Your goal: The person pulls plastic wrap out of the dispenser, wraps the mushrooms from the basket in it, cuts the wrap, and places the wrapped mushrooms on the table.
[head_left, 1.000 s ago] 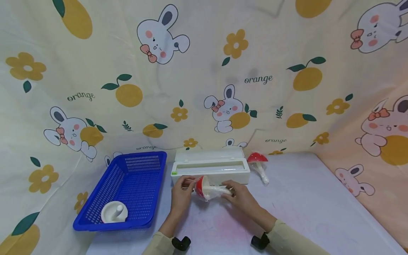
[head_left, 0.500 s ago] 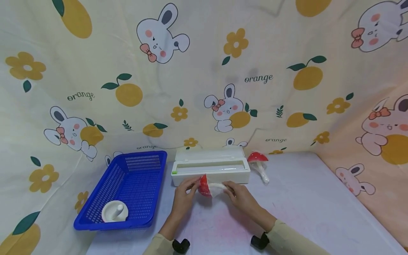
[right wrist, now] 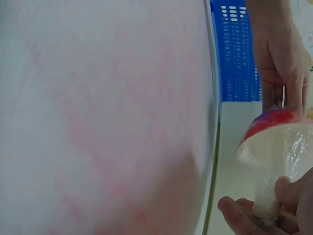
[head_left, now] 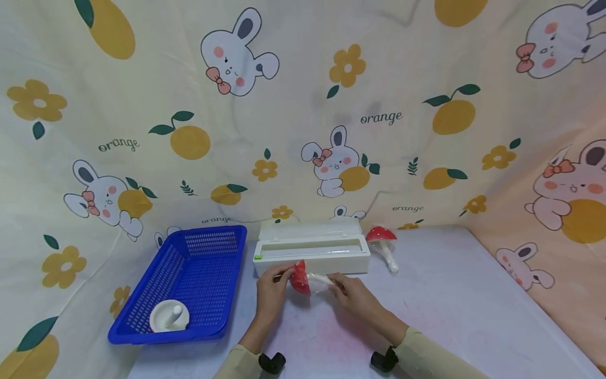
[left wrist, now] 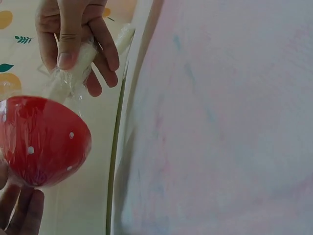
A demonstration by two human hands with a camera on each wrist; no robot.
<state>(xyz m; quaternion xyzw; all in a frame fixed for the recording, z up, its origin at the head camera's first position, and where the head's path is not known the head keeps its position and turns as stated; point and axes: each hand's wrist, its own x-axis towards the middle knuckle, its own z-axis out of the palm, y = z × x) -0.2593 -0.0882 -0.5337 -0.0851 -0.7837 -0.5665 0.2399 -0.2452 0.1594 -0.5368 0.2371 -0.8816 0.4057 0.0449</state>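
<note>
A toy mushroom (head_left: 300,279) with a red, white-dotted cap and a pale stem lies sideways between the hands, wrapped in clear plastic film. My left hand (head_left: 271,295) holds the top of the cap with its fingertips. From the other end, my right hand (head_left: 357,297) pinches the film-covered stem between thumb and fingers. The left wrist view shows the shiny cap (left wrist: 46,142) close up, with the film bunched along the stem (left wrist: 73,73). In the right wrist view, the cream underside (right wrist: 266,147) of the cap is visible.
Behind the hands stands a white cling film dispenser (head_left: 312,265), its lid raised. Another red mushroom (head_left: 381,239) lies to its right. A blue basket (head_left: 201,279) at the left contains a white mushroom-shaped piece (head_left: 161,315). A patterned cloth (head_left: 303,105) hangs behind the table.
The mushroom has turned so more of its red cap top faces the head camera and its underside is hidden. Both hands stay at nearly the same place.
</note>
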